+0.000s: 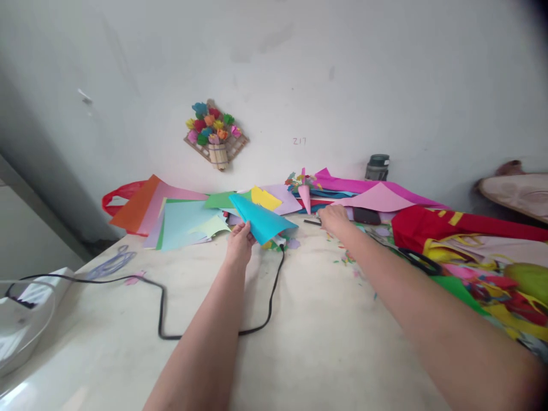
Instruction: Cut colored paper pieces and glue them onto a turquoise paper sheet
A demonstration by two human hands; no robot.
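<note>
Hands, two: the left hand point(240, 244) is gripping one blue paper point(264, 221) between thumb and fingers, above the worktop point(317, 337) toward its back edge; the right hand point(334, 217) is bending its fingers beside one black stick point(311, 222), whether gripping it one cannot tell. Pink paper cone point(304, 200), one, is lying near the back edge. Bottle point(377, 167), one, is standing at that edge. Scissors point(422, 262), one pair, are lying right of the forearm. Coloured sheets point(184, 221), several, are overlapping toward the back left corner. Black cable point(274, 285), one, is running from the left edge, passing beneath the left forearm and reaching the blue paper, which is partly hiding scraps. The blue paper's narrow end is pointing toward the back left corner, its wide end facing rightward and nearer; the long axis is slanting between.
</note>
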